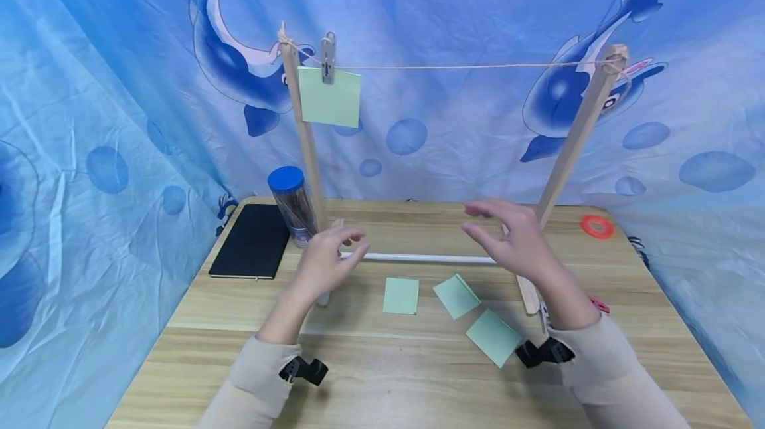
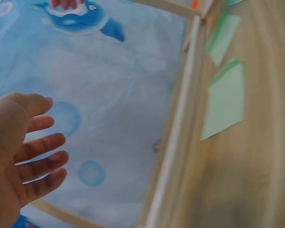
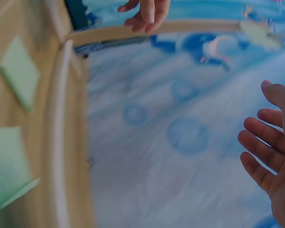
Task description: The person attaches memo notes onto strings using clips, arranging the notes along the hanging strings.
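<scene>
Both hands are raised above the table, fingers spread and slightly bent, holding nothing. My left hand [image 1: 325, 259] is beside the left wooden post [image 1: 309, 150], and its palm shows in the left wrist view [image 2: 19, 152]. My right hand [image 1: 518, 240] hovers near the foot of the right post [image 1: 576, 137]. A string [image 1: 442, 68] runs between the post tops, and a metal clip [image 1: 328, 57] holds a green paper [image 1: 330, 98] at its left end. Three green papers lie on the table: one square on the left [image 1: 401, 295], one in the middle [image 1: 457, 296], one nearer the right wrist [image 1: 493, 337].
A white rod [image 1: 427, 258] joins the two posts low down. A blue-lidded jar [image 1: 294, 206] and a black notebook [image 1: 251, 241] are at the back left. An orange ring [image 1: 596, 226] lies at the back right. A clip [image 1: 543, 317] and a pink item [image 1: 600, 305] are partly behind the right forearm.
</scene>
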Tool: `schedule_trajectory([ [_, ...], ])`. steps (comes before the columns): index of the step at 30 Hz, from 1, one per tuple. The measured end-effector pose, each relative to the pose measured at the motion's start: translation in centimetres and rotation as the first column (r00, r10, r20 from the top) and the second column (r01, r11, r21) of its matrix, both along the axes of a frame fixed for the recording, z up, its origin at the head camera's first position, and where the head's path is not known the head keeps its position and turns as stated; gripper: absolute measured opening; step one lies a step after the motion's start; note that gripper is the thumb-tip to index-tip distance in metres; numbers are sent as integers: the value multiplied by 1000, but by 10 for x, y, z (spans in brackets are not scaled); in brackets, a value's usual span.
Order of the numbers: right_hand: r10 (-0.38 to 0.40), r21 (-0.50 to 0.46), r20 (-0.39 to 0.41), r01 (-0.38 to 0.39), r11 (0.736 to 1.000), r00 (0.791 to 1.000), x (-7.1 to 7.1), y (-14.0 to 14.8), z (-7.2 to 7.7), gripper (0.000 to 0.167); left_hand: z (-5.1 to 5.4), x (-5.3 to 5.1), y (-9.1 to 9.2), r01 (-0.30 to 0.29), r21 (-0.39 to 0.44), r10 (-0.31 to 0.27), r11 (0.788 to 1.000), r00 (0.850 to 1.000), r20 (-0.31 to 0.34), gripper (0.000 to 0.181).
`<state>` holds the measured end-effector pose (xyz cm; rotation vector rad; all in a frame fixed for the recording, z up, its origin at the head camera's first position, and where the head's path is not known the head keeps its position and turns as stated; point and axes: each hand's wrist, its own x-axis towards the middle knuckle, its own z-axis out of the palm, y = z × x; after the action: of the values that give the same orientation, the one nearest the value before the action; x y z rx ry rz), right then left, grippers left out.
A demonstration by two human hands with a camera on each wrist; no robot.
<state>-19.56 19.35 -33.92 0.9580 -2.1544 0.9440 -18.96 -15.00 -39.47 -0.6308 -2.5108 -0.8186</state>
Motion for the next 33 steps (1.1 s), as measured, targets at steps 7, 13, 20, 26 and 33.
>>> schedule_trajectory([
  [7, -156, 25, 187, 154, 988, 970, 15, 44, -62, 31, -45, 3, 22, 107, -17, -99, 994, 964, 245, 34],
  [13, -245, 40, 293, 245, 969, 924, 29, 77, -100, 26, -75, 4, 38, 176, -78, -138, 981, 927, 349, 43],
  [20, -327, 87, 389, 319, 944, 861, 45, 109, -130, 26, -96, 0, 47, 232, -135, -170, 963, 916, 363, 47],
  [26, -403, 186, 386, 357, 915, 830, 59, 133, -153, 33, -104, 5, 48, 190, -190, -117, 963, 932, 343, 38],
  [33, -405, 222, 418, 341, 913, 813, 67, 150, -166, 35, -108, 9, 48, 44, -210, 10, 977, 968, 251, 31],
])
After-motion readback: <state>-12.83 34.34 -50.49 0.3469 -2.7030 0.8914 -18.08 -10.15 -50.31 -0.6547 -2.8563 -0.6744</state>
